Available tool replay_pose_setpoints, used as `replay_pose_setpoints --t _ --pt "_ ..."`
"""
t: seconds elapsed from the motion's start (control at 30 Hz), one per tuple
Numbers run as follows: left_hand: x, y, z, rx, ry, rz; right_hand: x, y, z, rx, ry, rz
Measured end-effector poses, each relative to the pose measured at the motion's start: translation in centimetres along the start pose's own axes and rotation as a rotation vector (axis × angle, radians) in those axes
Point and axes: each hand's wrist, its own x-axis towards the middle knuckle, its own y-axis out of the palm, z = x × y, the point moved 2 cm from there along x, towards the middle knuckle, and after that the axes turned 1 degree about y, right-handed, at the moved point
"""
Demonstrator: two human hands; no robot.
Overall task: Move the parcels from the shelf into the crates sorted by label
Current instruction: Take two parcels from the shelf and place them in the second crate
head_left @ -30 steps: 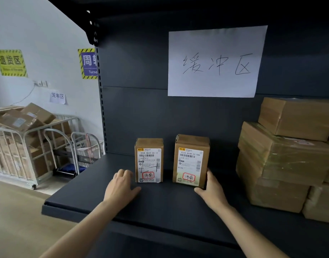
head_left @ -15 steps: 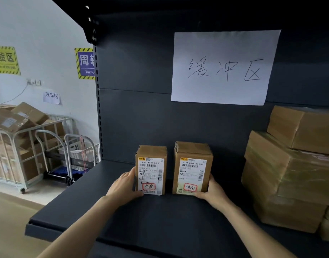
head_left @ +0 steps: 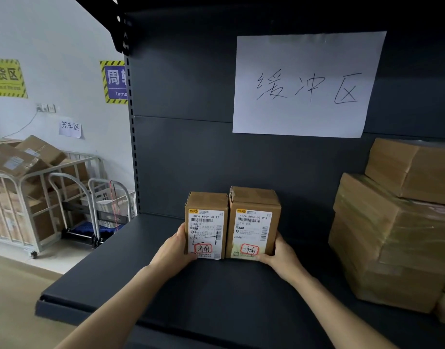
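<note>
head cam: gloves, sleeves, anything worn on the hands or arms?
Nothing worn that shows. Left hand and right hand are bare: no gloves, watch or wristbands, no rings on the visible fingers. No sleeve in view up to the frame edge.

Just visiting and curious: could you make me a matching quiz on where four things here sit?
Things:
1 parcel 806K
2 parcel 472A
3 white paper sign
4 stack of larger boxes

Places:
A on the back panel
B held by the right hand
C at the right end of the shelf
D held by the left hand

Pairs: 1-D, 2-B, 3-A, 4-C.
</note>
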Motion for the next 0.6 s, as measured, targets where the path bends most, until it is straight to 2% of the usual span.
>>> replay_pose_setpoints --t 0.27,0.6 --pt "-3.5 -1.6 -2.2 -0.118 0.010 -0.113 -3.0 -1.5 1.4 0.029 -0.086 -0.007" --pt "-9.7 -4.0 -4.7 -0.129 0.010 -0.228 -7.8 -2.7 3.9 0.058 -0.197 0.039"
